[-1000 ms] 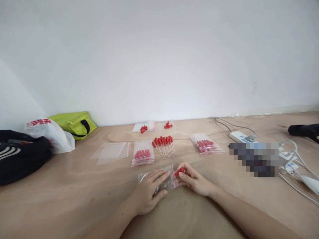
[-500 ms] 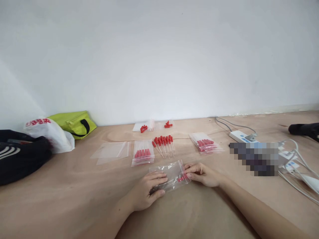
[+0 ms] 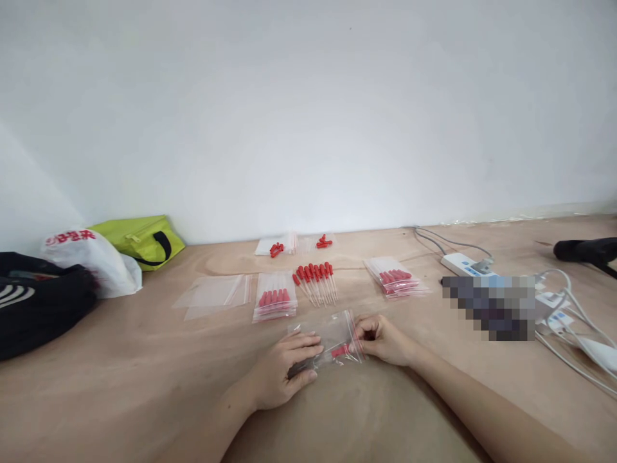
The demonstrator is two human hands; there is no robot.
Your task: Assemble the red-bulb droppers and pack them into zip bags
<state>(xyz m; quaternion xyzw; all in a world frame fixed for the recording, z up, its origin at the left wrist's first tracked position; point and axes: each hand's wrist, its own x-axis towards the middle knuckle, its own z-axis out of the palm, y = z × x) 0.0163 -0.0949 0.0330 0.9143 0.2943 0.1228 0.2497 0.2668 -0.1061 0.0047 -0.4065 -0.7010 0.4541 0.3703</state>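
A clear zip-lock bag lies on the table between my hands, its red-lined mouth facing right. My left hand rests flat over the bag's left end, fingers stretched out and thumb apart, pressing on it. At the mouth, my right hand has its fingers pinched on a dropper with a red bulb, the bulb pointing left inside the bag. Fingers and plastic hide the rest of that dropper. Just beyond lie several loose red-bulb droppers, side by side with bulbs away from me.
Filled bags of droppers lie left of the loose ones, more filled bags right. Flat bags lie further left. Red bulbs sit by the wall. Power strips with cables are right; a green bag and black bag left.
My right hand has moved slightly left, and the red bulb has slid further left into the bag. My left hand stays in place on the bag.
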